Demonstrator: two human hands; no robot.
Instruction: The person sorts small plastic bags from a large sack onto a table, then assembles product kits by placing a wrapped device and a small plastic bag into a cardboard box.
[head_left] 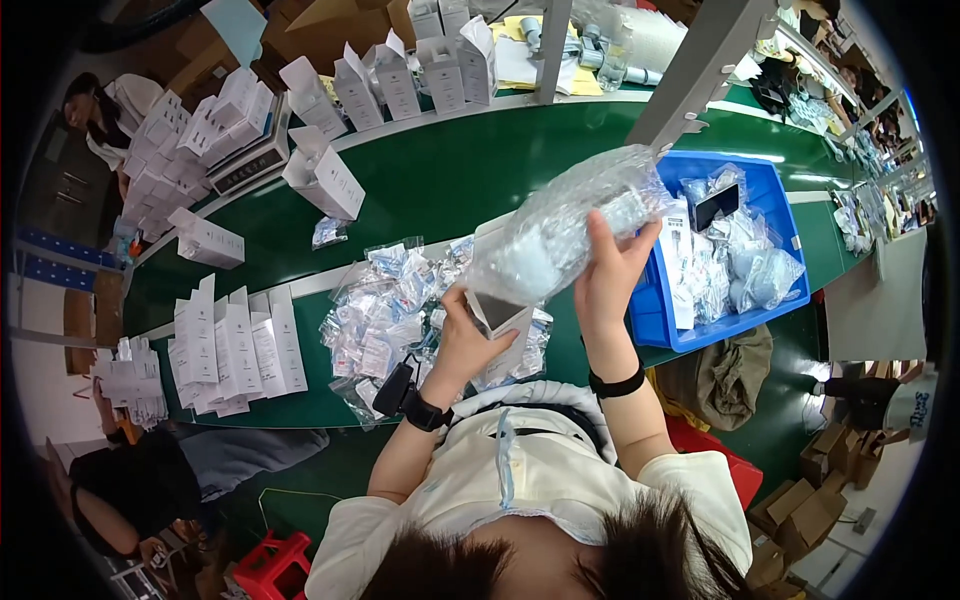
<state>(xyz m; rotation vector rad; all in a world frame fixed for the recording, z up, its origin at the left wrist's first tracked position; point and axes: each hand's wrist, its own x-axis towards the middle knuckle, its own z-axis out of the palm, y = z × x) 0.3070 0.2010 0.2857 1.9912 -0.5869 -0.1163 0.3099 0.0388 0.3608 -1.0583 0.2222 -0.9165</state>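
Note:
My left hand [468,338] grips a small white carton [518,342], tilted with its open end facing up. In my right hand [616,272] is a clear bubble-wrap bag [570,225] with a pale, rounded item inside. The bag's lower end lies right over the carton's mouth; whether any of it is inside I cannot tell. Beneath my left hand, a heap of small clear plastic packets [385,315] with white and blue contents covers the bench. To the right, a blue bin [685,338] holds more bagged white pieces and a dark phone-like object [716,207].
Open white cartons [390,80] line the bench's far ledge, and flat-standing ones [235,345] are at the left. Another open carton [325,180] stands on the green bench top [430,165]. A grey metal post [700,75] rises behind the bin. Other people sit at the left.

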